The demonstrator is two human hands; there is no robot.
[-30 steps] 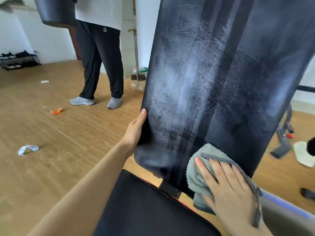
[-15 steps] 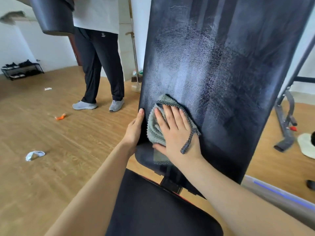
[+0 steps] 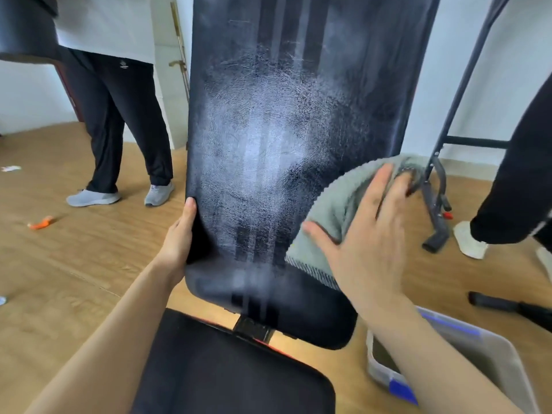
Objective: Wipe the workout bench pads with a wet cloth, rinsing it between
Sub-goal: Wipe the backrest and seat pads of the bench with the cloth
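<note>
You press the grey cloth (image 3: 331, 210) flat against the lower right edge of the tilted-up back pad (image 3: 298, 130).

Your right hand (image 3: 364, 249) lies on the cloth with fingers straight and spread. Your left hand (image 3: 176, 243) clamps the pad's left edge, thumb on the front and fingers hidden behind. The pad's black surface shows streaks and wet sheen. The seat pad (image 3: 227, 375) sits below, and a clear plastic tub (image 3: 490, 363) stands on the wooden floor (image 3: 74, 264) under your right forearm.

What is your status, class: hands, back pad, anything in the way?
Left hand grips back pad left edge. Right hand flat, presses grey cloth on pad's right edge. Pad shows wipe streaks. Nothing blocks it; plastic bin on floor beside.
</note>
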